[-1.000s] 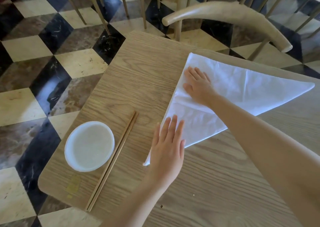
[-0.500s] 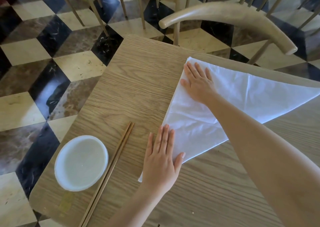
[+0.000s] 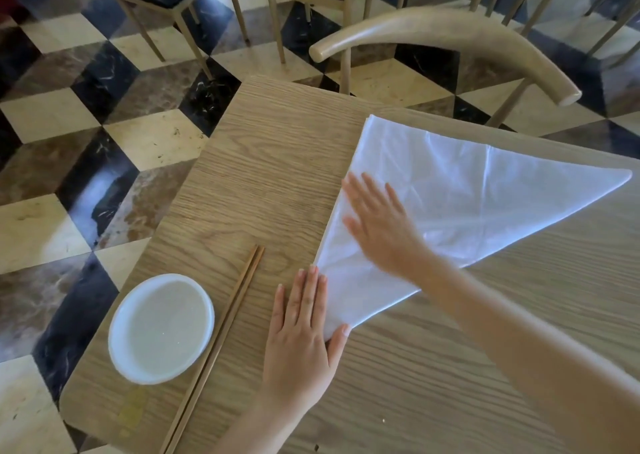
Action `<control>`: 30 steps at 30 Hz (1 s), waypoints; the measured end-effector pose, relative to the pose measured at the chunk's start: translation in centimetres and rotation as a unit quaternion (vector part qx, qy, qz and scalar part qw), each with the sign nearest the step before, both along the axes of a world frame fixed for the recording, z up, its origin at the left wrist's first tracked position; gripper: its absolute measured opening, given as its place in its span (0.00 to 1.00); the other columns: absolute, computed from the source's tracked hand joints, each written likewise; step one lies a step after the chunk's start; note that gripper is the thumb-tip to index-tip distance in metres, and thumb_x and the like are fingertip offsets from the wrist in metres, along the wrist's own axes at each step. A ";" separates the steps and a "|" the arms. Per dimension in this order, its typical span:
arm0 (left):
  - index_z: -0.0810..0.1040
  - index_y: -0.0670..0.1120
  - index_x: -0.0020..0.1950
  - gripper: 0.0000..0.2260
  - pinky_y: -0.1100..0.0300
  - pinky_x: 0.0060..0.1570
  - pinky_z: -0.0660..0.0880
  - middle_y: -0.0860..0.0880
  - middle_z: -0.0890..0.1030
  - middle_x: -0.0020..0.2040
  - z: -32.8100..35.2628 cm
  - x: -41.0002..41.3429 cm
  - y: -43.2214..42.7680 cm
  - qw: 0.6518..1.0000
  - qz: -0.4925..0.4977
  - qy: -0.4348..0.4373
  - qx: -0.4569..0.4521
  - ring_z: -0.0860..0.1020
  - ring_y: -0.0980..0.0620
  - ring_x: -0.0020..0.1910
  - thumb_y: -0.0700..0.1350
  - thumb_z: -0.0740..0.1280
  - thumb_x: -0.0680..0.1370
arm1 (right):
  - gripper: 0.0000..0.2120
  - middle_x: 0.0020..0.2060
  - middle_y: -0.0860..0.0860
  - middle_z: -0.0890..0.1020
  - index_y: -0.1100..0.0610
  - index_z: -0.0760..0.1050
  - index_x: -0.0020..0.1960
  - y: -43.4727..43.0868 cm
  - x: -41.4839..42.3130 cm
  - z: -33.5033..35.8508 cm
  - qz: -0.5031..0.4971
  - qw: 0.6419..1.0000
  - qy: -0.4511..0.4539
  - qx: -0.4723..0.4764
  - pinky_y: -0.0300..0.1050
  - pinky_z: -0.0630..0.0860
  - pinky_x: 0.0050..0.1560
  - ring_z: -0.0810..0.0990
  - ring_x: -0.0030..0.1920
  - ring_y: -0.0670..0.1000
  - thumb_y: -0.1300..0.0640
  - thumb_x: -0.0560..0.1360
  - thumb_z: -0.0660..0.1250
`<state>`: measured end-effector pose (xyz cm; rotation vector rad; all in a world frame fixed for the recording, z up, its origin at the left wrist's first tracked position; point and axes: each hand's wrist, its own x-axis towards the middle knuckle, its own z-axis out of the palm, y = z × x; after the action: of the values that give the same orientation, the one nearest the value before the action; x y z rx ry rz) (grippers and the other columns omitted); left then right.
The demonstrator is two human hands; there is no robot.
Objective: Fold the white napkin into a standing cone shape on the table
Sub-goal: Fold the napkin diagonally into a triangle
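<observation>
The white cloth napkin (image 3: 467,193), folded into a flat triangle, lies on the light wooden bench (image 3: 270,162) right of the shallow white round dish (image 3: 161,329). The left hand (image 3: 301,342), fingers straight and together, pins the corner nearest that dish; the right hand (image 3: 377,228), flat with fingers spread, presses the cloth beyond. A sharp crease likely needs the left anchoring firmly while the right sweeps wrinkles along the folded edge

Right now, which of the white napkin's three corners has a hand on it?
The nearest corner of the white napkin: the left hand lies flat on it. The far corner and right-hand tip are uncovered.
</observation>
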<state>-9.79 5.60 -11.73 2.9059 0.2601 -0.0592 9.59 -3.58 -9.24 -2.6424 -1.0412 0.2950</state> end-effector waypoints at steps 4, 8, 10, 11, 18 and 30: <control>0.56 0.39 0.75 0.30 0.44 0.70 0.55 0.43 0.57 0.76 0.0 0.1 0.1 1.000 -0.004 0.022 0.017 0.54 0.47 0.75 0.59 0.47 0.80 | 0.28 0.73 0.50 0.65 0.55 0.62 0.73 -2.4 -5.3 -1.8 0.075 0.995 -0.045 -0.048 0.52 0.51 0.72 0.61 0.73 0.53 0.44 0.80 0.39; 0.57 0.40 0.75 0.31 0.45 0.71 0.54 0.43 0.57 0.76 0.1 0.0 0.3 0.999 -0.007 0.023 0.021 0.54 0.48 0.75 0.60 0.47 0.79 | 0.28 0.74 0.49 0.62 0.51 0.57 0.75 -4.1 -2.0 -2.6 0.026 0.995 -0.066 -0.076 0.51 0.49 0.72 0.58 0.75 0.52 0.43 0.77 0.46; 0.57 0.40 0.75 0.31 0.45 0.71 0.54 0.43 0.58 0.76 0.2 -0.1 0.5 0.999 -0.014 0.024 0.020 0.55 0.48 0.75 0.60 0.46 0.80 | 0.29 0.76 0.47 0.57 0.50 0.53 0.75 -5.8 -0.3 -2.6 -0.023 0.994 -0.070 -0.085 0.50 0.46 0.74 0.53 0.76 0.50 0.41 0.77 0.43; 0.57 0.40 0.75 0.31 0.45 0.70 0.55 0.43 0.58 0.76 0.2 -0.1 0.6 0.999 -0.017 0.024 0.021 0.55 0.47 0.75 0.60 0.46 0.80 | 0.30 0.76 0.46 0.55 0.49 0.51 0.76 -6.7 0.6 -2.6 -0.042 0.993 -0.068 -0.090 0.50 0.45 0.75 0.51 0.76 0.49 0.41 0.76 0.42; 0.56 0.40 0.75 0.32 0.46 0.71 0.53 0.43 0.56 0.76 0.1 -0.1 0.7 0.999 -0.027 0.029 0.026 0.53 0.48 0.75 0.61 0.44 0.79 | 0.30 0.77 0.44 0.49 0.46 0.45 0.76 -10.2 5.4 -2.1 -0.087 0.989 -0.046 -0.113 0.49 0.42 0.76 0.45 0.76 0.47 0.38 0.76 0.37; 0.80 0.41 0.56 0.19 0.53 0.54 0.76 0.44 0.81 0.58 1.8 -1.6 3.4 0.980 -0.170 -0.087 0.050 0.79 0.46 0.58 0.34 0.56 0.70 | 0.32 0.75 0.47 0.57 0.52 0.58 0.75 -12.3 -4.9 -1.2 -0.002 0.998 -0.026 -0.053 0.46 0.46 0.74 0.53 0.75 0.48 0.38 0.75 0.49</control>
<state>-11.41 9.02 -9.92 2.9968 -0.2711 0.1580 4.68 -15.87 -10.42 -2.7595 -1.0650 0.2890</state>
